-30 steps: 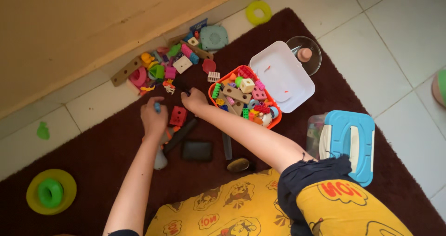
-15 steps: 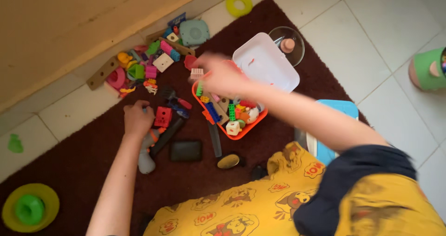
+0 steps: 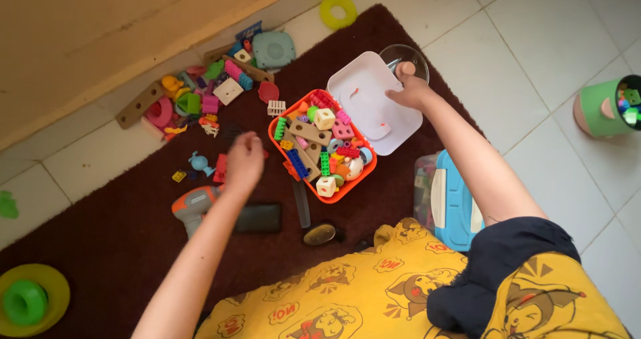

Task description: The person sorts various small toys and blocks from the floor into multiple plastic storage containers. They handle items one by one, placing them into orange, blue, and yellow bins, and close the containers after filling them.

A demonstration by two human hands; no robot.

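The right hand (image 3: 408, 93) rests, fingers curled, on the white lid's (image 3: 364, 98) far edge. The left hand (image 3: 245, 160), loosely closed and blurred, hovers left of the orange box (image 3: 280, 146); its contents cannot be told.

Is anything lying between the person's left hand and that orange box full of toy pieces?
Nothing visible. The left hand hovers over the dark rug, just left of the orange box. Only a narrow strip of rug shows between them. The right hand rests on the white lid beyond the box.
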